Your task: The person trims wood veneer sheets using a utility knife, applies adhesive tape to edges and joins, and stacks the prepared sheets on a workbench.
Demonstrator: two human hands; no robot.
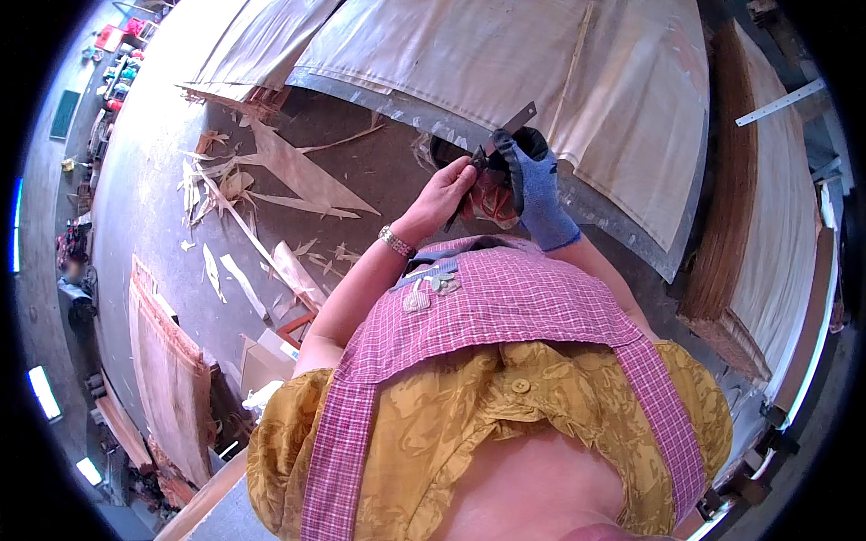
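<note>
My bare left hand, with a watch at the wrist, pinches a dark metal piece in front of my pink checked apron. My right hand, in a blue glove with dark grip, is closed beside it on the same piece. A flat dark strip with a hole in its end sticks up between the hands; whether it is one part with the pinched piece, I cannot tell. Just under my hands, a red and dark shape is partly hidden and too unclear to name.
Pale veneer sheets lie on a stack ahead. A tall veneer stack stands at the right, another stack at the left. Veneer scraps litter the floor. Clutter and what may be a person are at the far left.
</note>
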